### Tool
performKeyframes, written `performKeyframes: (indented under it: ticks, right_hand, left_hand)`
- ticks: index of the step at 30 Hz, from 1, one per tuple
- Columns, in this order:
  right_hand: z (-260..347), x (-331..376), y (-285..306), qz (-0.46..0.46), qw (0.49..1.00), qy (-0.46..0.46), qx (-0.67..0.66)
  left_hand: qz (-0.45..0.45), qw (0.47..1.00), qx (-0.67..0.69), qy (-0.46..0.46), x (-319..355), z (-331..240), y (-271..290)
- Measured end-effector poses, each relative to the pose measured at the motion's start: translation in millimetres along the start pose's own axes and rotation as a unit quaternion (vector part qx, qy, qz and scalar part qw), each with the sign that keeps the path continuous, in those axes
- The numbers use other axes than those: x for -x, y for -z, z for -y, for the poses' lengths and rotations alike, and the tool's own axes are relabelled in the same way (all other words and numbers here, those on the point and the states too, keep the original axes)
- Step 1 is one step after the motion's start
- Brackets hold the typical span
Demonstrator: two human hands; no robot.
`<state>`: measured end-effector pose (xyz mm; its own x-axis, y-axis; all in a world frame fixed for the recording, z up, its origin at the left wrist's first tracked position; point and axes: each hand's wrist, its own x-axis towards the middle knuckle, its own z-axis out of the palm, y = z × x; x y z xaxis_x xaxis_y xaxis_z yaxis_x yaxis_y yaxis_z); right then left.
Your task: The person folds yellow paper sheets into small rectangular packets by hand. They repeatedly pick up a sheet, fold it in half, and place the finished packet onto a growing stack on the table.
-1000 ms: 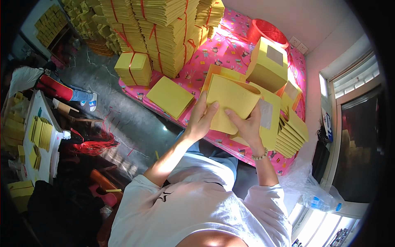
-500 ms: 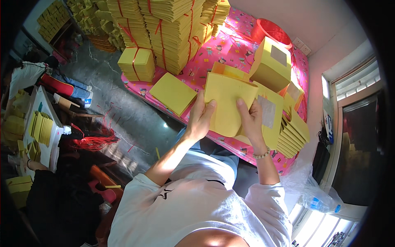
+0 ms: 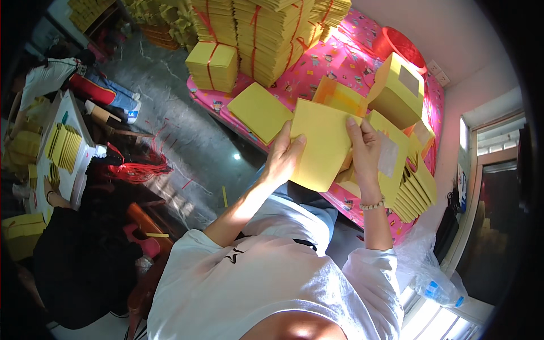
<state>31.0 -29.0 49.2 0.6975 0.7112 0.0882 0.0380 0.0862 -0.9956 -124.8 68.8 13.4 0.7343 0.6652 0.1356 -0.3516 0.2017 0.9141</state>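
A folded yellow paper sheet (image 3: 320,144) is held up in front of me, above the edge of the pink-covered bed. My left hand (image 3: 285,156) pinches its left edge, thumb on the front and fingers behind. At the upper right edge my right hand (image 3: 364,143) grips it, thumb on the front; that hand's other fingers are partly hidden. A flat pile of yellow paper (image 3: 260,113) lies left of the sheet. Behind it is an orange-yellow piece (image 3: 340,96), and to the right a yellow box (image 3: 396,90) and a fanned row of folded yellow pieces (image 3: 416,195).
Tall yellow paper stacks (image 3: 266,45) tied with red string stand at the back of the bed (image 3: 317,68), near a red basin (image 3: 399,45). At left, a co-worker's hand (image 3: 54,195) rests by a white table (image 3: 82,153). Red strings (image 3: 141,167) hang nearby.
The yellow sheet looks flatter now, its right side no longer curled. My right hand has moved up along its right edge. The view has shifted, so surroundings sit further right.
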Motion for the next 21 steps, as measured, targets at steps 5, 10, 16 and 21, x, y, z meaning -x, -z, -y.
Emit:
performKeyframes:
  ticks: [5, 10, 16, 21]
  right_hand:
    - [0.0, 0.3, -11.2, 0.04, 0.999, -0.027, -0.024]
    - [2.2, 8.3, -12.0, 0.153, 0.981, -0.11, 0.043]
    - [-8.2, 4.9, -19.4, 0.195, 0.972, -0.12, 0.05]
    - [-9.7, 6.6, -22.7, 0.222, 0.963, -0.131, 0.077]
  left_hand:
    - [-0.026, 0.999, 0.037, 0.015, 2.9, 8.1, 12.2]
    - [-0.036, 0.994, 0.091, 0.046, 2.9, 0.4, 21.8]
    - [-0.06, 0.992, 0.101, 0.047, 6.2, -2.8, 30.3]
    - [-0.068, 0.991, 0.104, 0.039, 7.4, -6.9, 34.4]
